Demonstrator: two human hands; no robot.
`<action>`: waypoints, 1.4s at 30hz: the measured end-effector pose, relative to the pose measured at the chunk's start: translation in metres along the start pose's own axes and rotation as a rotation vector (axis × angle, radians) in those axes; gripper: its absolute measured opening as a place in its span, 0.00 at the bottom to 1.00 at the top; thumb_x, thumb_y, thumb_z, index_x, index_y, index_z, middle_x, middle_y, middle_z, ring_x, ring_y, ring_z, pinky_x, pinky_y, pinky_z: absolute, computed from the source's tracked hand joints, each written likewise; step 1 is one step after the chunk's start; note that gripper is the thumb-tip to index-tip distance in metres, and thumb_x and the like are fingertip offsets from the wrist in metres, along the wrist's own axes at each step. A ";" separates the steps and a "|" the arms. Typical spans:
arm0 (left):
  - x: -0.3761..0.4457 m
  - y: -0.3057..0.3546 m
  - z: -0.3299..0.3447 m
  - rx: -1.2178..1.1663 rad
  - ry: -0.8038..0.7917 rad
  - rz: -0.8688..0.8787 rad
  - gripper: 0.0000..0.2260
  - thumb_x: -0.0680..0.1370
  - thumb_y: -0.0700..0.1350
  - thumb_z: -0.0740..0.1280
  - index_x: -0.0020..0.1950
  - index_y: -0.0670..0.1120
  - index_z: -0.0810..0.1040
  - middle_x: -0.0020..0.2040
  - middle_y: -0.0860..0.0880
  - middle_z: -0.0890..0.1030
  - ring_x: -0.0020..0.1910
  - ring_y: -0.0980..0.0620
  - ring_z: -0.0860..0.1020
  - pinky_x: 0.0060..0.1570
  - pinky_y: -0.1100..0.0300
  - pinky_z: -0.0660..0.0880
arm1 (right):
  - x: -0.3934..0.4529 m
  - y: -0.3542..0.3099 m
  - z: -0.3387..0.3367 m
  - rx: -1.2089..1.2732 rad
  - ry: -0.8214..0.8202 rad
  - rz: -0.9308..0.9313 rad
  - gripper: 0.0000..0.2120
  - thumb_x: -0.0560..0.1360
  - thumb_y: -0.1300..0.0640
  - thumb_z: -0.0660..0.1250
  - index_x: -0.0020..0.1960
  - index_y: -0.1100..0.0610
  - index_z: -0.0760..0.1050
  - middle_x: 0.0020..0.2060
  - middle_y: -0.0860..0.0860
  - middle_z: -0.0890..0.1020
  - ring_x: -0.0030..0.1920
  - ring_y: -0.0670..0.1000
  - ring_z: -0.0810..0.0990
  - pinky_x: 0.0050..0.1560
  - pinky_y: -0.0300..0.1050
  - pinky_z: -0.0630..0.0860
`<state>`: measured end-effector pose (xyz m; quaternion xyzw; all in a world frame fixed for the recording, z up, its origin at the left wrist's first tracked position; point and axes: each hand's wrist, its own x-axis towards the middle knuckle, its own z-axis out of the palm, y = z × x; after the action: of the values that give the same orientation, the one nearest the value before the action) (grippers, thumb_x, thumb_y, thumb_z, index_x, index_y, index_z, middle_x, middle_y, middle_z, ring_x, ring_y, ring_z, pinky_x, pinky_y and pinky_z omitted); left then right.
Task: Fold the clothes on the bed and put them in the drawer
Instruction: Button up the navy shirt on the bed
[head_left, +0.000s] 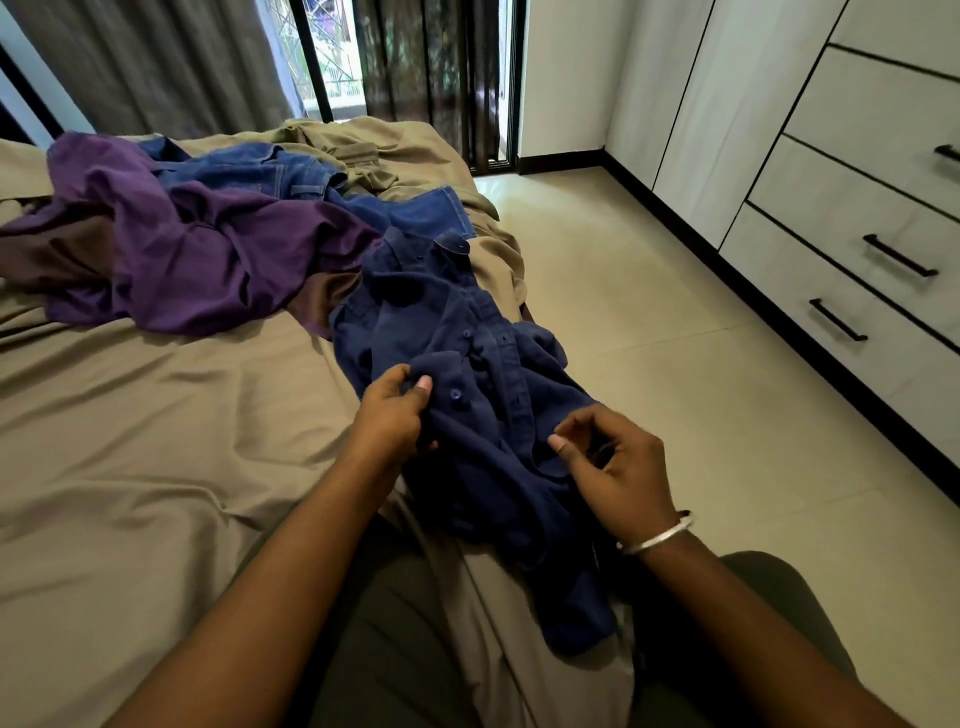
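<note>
Head view: person is sitting at the edge of the bed (130, 441), working on the navy shirt (467, 364), which is lying crumpled along the bed's right edge and trailing over the lap.

Left hand (395, 410) is pinching a bunch of the shirt's cloth, thumb and fingers curled round it, just beside the button strip. Right hand (608, 457) is hovering over the lower part of the shirt, fingers loosely curled and apart; can't tell if the fingertips are touching the cloth, and it doesn't look like it is gripping anything.

Rest of the pile is waiting further up the bed: purple garment (197, 249) spread in a heap, jeans (291, 176) partly under it and reaching toward the shirt collar, an olive garment (358, 156) behind them.

Drawers (857, 270) are sitting across the floor on the right, all closed, black handles showing.

Judgement: step in hand is the first one, sorting out the navy shirt before folding. No folded item is showing, nothing is going into a drawer yet, so the task is near its start.

Next move probably needs the right hand taking a second grip on the shirt, then both hands spreading it flat on the open sheet to the left, front closed, before folding sleeves in.
</note>
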<state>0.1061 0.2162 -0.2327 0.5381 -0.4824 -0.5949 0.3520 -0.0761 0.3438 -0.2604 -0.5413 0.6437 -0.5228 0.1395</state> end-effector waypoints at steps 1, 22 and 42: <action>0.003 0.001 -0.003 -0.033 -0.007 -0.021 0.06 0.85 0.44 0.59 0.52 0.51 0.74 0.50 0.49 0.78 0.44 0.50 0.76 0.34 0.57 0.73 | -0.005 -0.002 0.004 -0.040 -0.073 -0.045 0.04 0.72 0.56 0.74 0.43 0.54 0.80 0.38 0.44 0.82 0.39 0.45 0.80 0.42 0.37 0.77; 0.041 0.000 -0.028 0.258 0.183 0.015 0.06 0.79 0.43 0.69 0.54 0.51 0.75 0.53 0.46 0.81 0.45 0.45 0.81 0.41 0.50 0.81 | -0.083 -0.010 0.046 -0.233 0.034 0.166 0.15 0.71 0.38 0.72 0.38 0.49 0.78 0.27 0.40 0.78 0.29 0.40 0.78 0.29 0.37 0.74; -0.028 0.007 0.040 0.579 -0.301 0.026 0.21 0.77 0.59 0.68 0.35 0.43 0.82 0.29 0.48 0.83 0.25 0.58 0.77 0.31 0.67 0.71 | -0.029 0.002 -0.005 -0.126 0.155 0.116 0.05 0.73 0.58 0.75 0.48 0.53 0.85 0.42 0.46 0.83 0.45 0.43 0.80 0.47 0.34 0.75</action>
<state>0.0712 0.2484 -0.2193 0.5156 -0.6850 -0.5013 0.1167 -0.0696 0.3707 -0.2711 -0.4686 0.7144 -0.5126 0.0852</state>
